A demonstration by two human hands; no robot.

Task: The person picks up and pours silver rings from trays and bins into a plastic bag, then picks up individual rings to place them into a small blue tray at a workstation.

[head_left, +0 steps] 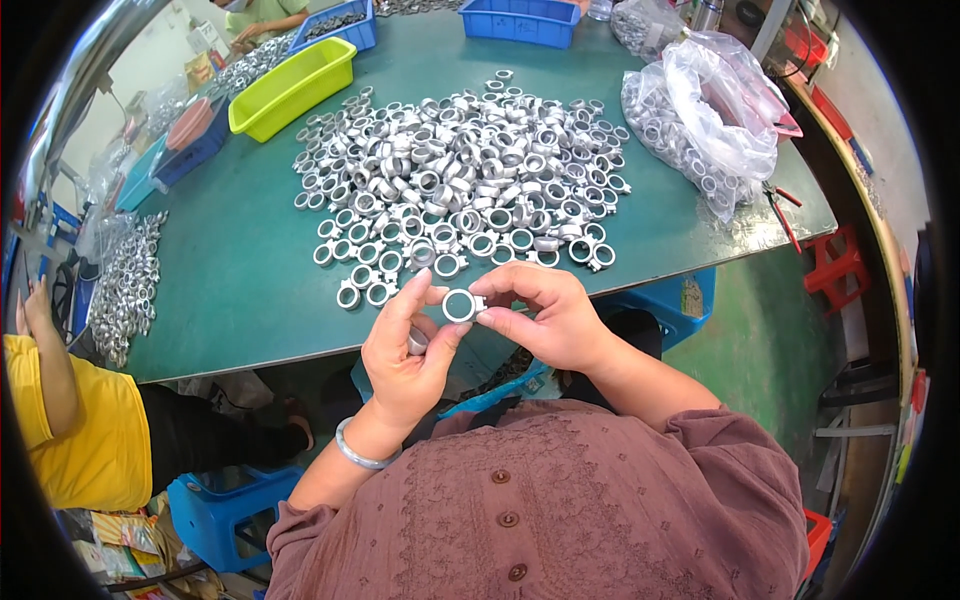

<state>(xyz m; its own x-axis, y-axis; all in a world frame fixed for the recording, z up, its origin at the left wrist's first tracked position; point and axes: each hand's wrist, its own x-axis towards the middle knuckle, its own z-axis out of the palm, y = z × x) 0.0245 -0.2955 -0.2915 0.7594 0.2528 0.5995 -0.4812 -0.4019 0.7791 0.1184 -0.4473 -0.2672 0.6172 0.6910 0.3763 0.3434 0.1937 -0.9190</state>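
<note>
Just off the table's near edge, I hold up a silver metal ring with a small lugged tab [446, 302]. My right hand [550, 315] pinches it by the tab between thumb and fingers. My left hand [400, 355] has its thumb and forefinger against the ring's left side. A second metal ring [417, 342] is tucked in the curled fingers of that left hand, partly hidden. Beyond my hands a wide heap of similar silver rings [430, 180] lies on the green table [230, 250], with single rings scattered along its near side.
A yellow-green bin [290, 90] and a blue bin [517, 24] stand behind the heap. To the right are a clear bag of rings [690, 125] and red-handled pliers [783, 212]. A person in a yellow shirt [90, 430] sits at left, near a blue stool [225, 510].
</note>
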